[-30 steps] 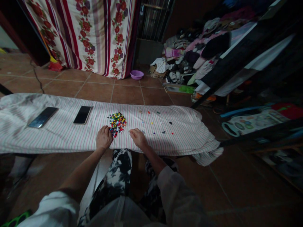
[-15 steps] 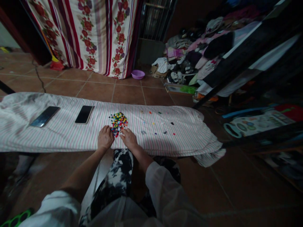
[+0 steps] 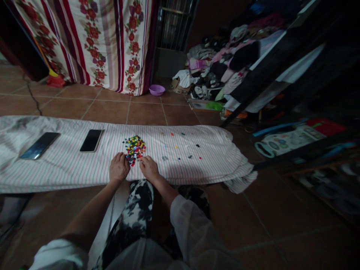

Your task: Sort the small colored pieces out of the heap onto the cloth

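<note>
A pile of small multicoloured pieces [image 3: 135, 146] lies on the striped cloth [image 3: 67, 165]. My left hand [image 3: 119, 167] rests at the pile's lower left edge, its fingers close together at the pieces. At the lower right edge is my right hand [image 3: 149, 167], fingers bent and drawn together; whether a piece is between the fingertips is too small to tell. Right of the pile, small pieces lie apart in rows, among them a black one [image 3: 197, 146], a red one [image 3: 200, 158], a yellow one [image 3: 176, 147] and grey ones [image 3: 164, 158].
Two phones, one dark [image 3: 41, 145] and one light-edged [image 3: 91, 141], lie on the cloth at the left. Beyond are a floral curtain [image 3: 109, 45], a purple basin [image 3: 156, 90] and heaped clothes [image 3: 219, 67]. A dark slanted bar [image 3: 239, 112] stands at the right.
The view has shifted, so the cloth, phones and pile appear further left. Both hands remain at the pile's near edge, with my right hand slightly farther from the pieces.
</note>
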`<state>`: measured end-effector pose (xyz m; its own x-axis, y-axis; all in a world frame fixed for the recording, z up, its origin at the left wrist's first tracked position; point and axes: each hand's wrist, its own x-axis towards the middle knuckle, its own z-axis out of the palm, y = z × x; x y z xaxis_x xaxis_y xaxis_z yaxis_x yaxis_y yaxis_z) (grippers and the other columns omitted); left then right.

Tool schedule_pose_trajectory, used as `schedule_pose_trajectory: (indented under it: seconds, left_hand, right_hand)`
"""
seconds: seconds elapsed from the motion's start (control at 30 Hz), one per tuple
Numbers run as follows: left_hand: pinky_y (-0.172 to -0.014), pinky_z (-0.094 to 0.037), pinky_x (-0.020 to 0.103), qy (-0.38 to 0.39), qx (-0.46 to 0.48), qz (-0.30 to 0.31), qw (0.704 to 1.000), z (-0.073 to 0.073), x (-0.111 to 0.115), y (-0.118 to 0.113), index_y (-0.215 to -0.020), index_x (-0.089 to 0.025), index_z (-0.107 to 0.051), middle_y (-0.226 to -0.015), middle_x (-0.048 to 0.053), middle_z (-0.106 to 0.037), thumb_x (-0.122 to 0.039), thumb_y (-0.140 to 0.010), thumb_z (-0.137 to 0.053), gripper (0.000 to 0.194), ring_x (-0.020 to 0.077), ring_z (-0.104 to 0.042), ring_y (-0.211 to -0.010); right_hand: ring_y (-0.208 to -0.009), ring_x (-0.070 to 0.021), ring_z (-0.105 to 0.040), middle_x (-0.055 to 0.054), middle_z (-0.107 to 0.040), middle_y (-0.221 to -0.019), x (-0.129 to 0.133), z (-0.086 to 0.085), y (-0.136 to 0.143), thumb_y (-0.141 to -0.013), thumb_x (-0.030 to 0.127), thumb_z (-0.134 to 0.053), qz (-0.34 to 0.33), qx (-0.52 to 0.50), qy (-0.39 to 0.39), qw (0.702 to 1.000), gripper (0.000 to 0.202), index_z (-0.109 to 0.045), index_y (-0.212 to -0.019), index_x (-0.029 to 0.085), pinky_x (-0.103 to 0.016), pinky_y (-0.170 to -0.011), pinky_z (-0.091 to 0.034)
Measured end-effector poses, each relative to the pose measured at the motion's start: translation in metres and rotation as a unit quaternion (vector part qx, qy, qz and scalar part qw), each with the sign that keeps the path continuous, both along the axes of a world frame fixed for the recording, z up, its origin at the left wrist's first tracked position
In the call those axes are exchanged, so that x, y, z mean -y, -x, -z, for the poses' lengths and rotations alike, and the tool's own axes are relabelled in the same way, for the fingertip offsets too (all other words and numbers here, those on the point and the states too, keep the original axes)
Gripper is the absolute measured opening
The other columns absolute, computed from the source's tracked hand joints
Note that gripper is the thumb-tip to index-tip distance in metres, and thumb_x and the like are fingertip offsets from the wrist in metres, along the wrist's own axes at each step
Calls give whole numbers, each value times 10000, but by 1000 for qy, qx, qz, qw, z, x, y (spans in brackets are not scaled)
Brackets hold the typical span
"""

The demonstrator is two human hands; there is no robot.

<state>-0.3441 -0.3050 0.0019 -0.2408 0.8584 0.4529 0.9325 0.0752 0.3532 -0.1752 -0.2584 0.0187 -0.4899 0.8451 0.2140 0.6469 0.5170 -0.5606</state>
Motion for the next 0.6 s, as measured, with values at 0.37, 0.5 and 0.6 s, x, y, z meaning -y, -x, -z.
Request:
schedule_pose_trajectory:
  seconds: [0.37,0.5,0.6]
  left_hand:
    - [-1009,-419,447,-8,-16,1,1000,3,0,1,-1061,-125,-563,-1195,191,-600,-237,-862,-368,300,288,-508,-1206]
    - [-1006,-418,456,-6,-15,2,1000,3,0,2,-1058,-134,-560,-1191,188,-600,-231,-853,-370,296,291,-508,-1205]
    - [-1007,-417,460,-8,-16,6,1000,3,0,1,-1061,-134,-558,-1199,192,-595,-240,-859,-365,299,293,-506,-1204]
  right_hand:
    - [-918,-153,-599,-24,-645,-948,-4,5,-9,-878,174,-519,-15,-45,14,999,176,-656,-969,240,-255,-837,-466]
    - [-868,-141,-603,-21,-645,-957,-8,5,-15,-869,177,-535,-11,-55,26,998,170,-653,-974,240,-243,-799,-473]
    - [-896,-150,-603,-19,-655,-938,-12,2,-23,-873,166,-512,3,-40,16,999,180,-649,-966,238,-250,-815,-465]
